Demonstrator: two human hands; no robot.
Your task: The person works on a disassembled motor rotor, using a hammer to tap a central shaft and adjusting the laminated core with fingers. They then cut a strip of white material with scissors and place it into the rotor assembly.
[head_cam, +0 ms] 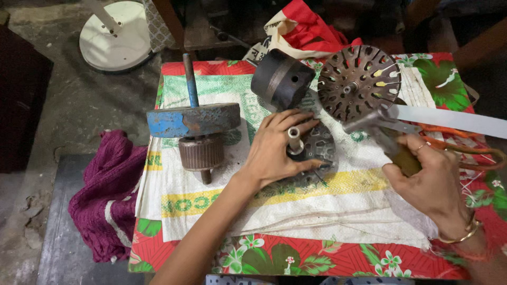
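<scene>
L hand [274, 150] lies flat w/ spread fingers on slotted metal motor disc [317, 153] at desk [338, 258] centre, grip open round its short shaft; R hand [425, 182] closed on brown-handled tool [388, 140], head near 2nd perforated disc [359, 82].

Two hands are at work: the left hand [274, 153] and the right hand [428, 184]. Two slotted metal motor covers show: one flat on the bench under the left hand [317, 150], one tilted up behind [359, 82]. There is one dark cylindrical motor housing [280, 79], one rotor on a blue shaft [199, 150], and one blue metal bar [193, 120] across that rotor. One hammer [388, 137] is counted, and one white strip [454, 120]. One woven sack [296, 206] covers one floral cloth [296, 258]. One maroon cloth [108, 200], one red-and-white bag [306, 29] and one white round base [116, 34] complete the count.
</scene>
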